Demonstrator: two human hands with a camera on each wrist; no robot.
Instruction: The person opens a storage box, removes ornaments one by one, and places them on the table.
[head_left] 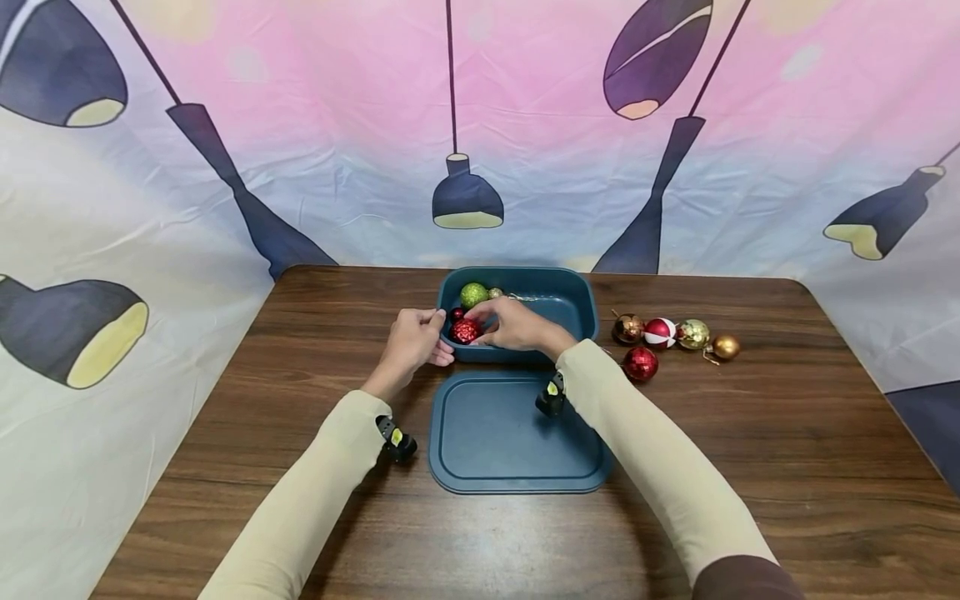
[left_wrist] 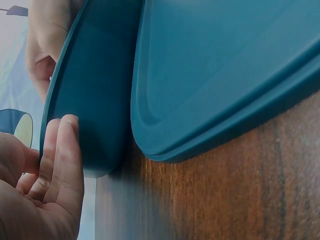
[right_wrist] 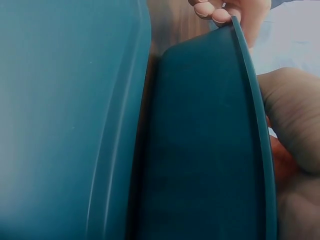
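A dark teal box (head_left: 573, 312) stands near the table's back edge. Inside its left part are a green glitter ball (head_left: 473, 295), a small dark red ball (head_left: 457, 314), a small pale gold ball (head_left: 496, 293) and a large red ball (head_left: 465, 332). My right hand (head_left: 513, 325) reaches into the box and pinches the large red ball; the box wall partly hides this hand (right_wrist: 295, 120) in the right wrist view. My left hand (head_left: 412, 342) grips the box's front left corner, thumb at the rim and fingers (left_wrist: 65, 160) against the outer wall.
A flat teal lid (head_left: 517, 433) lies in front of the box. Right of the box are several ornaments: a brown ball (head_left: 628, 328), a red and white ball (head_left: 660, 333), gold balls (head_left: 693, 334) and a red ball (head_left: 641, 364). A printed cloth (head_left: 375, 192) hangs behind the table.
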